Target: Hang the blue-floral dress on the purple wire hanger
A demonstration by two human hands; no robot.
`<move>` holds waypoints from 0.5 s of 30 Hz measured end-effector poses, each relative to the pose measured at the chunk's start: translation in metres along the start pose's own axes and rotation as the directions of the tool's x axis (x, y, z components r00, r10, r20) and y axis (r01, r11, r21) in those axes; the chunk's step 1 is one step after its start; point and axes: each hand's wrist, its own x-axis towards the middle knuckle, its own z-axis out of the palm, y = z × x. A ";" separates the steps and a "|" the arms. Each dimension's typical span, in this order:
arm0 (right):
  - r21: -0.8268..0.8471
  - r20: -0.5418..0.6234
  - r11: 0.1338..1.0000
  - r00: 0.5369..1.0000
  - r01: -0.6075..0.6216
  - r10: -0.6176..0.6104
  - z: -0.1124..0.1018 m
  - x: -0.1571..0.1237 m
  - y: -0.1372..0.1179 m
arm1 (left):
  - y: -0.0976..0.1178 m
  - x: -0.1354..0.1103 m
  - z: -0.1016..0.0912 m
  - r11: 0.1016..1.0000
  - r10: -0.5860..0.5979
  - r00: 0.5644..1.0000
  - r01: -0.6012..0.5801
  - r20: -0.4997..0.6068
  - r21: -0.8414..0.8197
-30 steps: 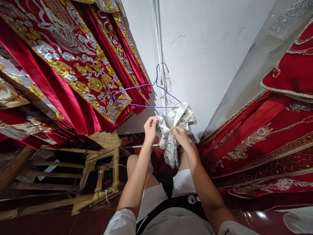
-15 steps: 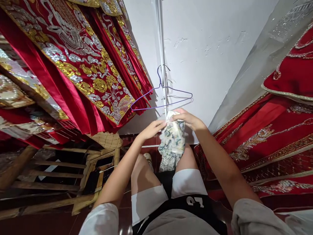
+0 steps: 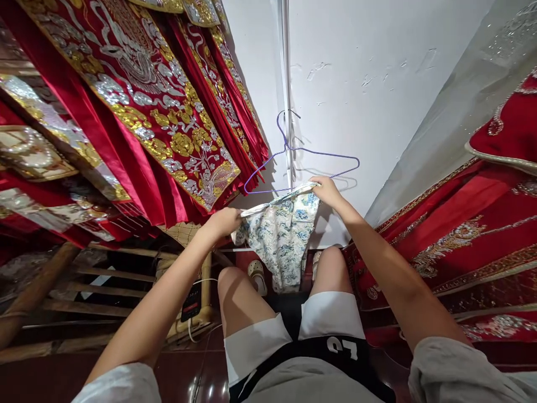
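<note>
A white garment with a blue, green and yellowish floral print (image 3: pixel 280 240) is stretched sideways between my hands. Its exact kind is not clear. My left hand (image 3: pixel 226 221) is closed on the left end of its top edge. At the right end, my right hand (image 3: pixel 327 191) pinches the same edge, held a little higher. The cloth hangs down between my knees. Just behind and above it, a purple wire hanger (image 3: pixel 325 151) hangs against the white wall; the garment's top edge covers part of the hanger's lower bar.
Red embroidered clothing (image 3: pixel 180 129) with gold and silver hangs at left, and more red beaded clothing (image 3: pixel 453 246) at right. A bamboo chair (image 3: pixel 113 280) stands at lower left, with a phone (image 3: pixel 191 307) on a white cable near it. Behind the hanger is the white wall (image 3: pixel 356 50).
My hands have moved apart, the left one down and outward. The bunched garment is now spread wide between them. The hanger appears slightly further right in view.
</note>
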 end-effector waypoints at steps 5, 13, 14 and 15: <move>0.061 -0.004 0.998 1.000 -0.027 0.027 -0.016 -0.017 -0.015 | 0.009 0.021 -0.015 0.983 0.069 0.946 -0.120 -0.318 -0.142; 0.141 0.036 0.990 0.999 -0.001 -0.004 -0.024 -0.039 -0.031 | 0.015 0.055 -0.020 0.899 -0.078 0.919 -0.103 -0.386 -0.426; 0.144 0.032 0.990 0.999 -0.003 -0.001 -0.025 -0.040 -0.032 | 0.013 0.056 -0.020 0.909 -0.079 0.934 -0.076 -0.350 -0.409; 0.148 0.035 0.989 0.999 -0.009 0.004 -0.025 -0.041 -0.033 | 0.012 0.056 -0.021 0.919 -0.058 0.940 -0.081 -0.337 -0.385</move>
